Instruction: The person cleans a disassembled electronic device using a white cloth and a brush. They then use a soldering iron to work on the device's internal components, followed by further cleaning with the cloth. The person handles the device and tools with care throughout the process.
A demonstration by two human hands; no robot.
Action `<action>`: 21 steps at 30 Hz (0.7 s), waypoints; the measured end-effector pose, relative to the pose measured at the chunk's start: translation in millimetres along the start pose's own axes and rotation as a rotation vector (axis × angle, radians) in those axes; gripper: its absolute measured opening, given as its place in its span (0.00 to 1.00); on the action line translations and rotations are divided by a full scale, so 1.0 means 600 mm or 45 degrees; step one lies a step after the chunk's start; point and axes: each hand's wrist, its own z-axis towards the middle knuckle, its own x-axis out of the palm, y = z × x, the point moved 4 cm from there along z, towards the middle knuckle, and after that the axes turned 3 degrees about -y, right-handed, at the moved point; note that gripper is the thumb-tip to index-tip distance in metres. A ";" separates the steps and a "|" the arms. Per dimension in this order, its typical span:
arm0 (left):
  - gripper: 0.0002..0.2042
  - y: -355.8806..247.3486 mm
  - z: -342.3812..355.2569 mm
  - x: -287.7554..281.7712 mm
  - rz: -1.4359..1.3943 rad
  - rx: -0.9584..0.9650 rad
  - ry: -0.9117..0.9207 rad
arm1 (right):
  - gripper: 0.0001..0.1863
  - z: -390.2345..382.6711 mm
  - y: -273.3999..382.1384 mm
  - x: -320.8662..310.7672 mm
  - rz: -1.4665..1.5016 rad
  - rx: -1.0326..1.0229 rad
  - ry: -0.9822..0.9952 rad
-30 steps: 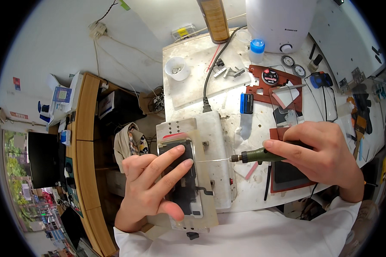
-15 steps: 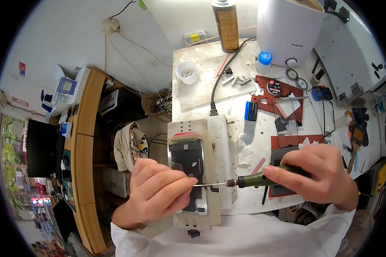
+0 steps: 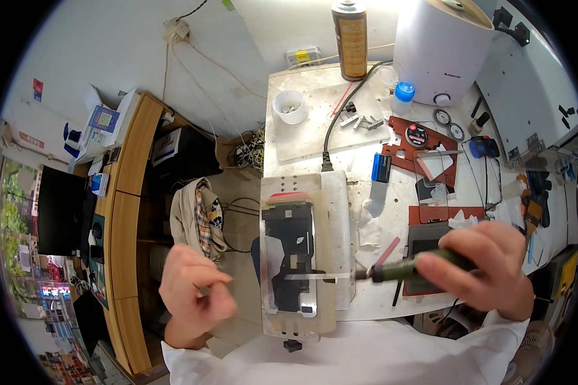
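Note:
In my right hand (image 3: 485, 269) is a dark green, pen-shaped rotary tool (image 3: 401, 270), its fingers wrapped round the body. The tool's thin rod (image 3: 324, 276) points left, blurred, over a dark phone screen panel (image 3: 290, 247). That panel lies on a translucent mat on a flat metal plate device (image 3: 339, 218). Whether the rod touches the panel I cannot tell. Left of the plate, my left hand (image 3: 198, 292) hangs off the panel with curled fingers, somewhat blurred; nothing shows in it.
Behind the plate stand a white cup (image 3: 290, 107), a spray can (image 3: 350, 42) and a white humidifier-like appliance (image 3: 440, 54). A black cable (image 3: 331, 138) runs to the plate device. To the right lie a blue box (image 3: 381, 168), red-brown trays (image 3: 424, 151) and a pink strip (image 3: 388, 251).
My left hand has let go of the rod's tip and moved left, off the panel. My right hand still holds the tool, shifted slightly right. The whole view has shifted a little.

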 end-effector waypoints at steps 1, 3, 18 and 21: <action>0.06 0.013 0.001 -0.006 0.176 -0.048 0.111 | 0.23 -0.001 -0.009 0.002 -0.017 0.031 0.049; 0.05 0.032 0.005 -0.012 0.438 -0.066 0.324 | 0.25 -0.005 -0.025 0.011 -0.004 0.105 0.104; 0.44 -0.019 0.034 0.086 0.140 0.381 0.596 | 0.27 -0.017 -0.050 0.041 0.080 0.155 0.204; 0.45 -0.017 0.032 0.086 0.133 0.369 0.598 | 0.27 -0.018 -0.051 0.043 0.080 0.150 0.214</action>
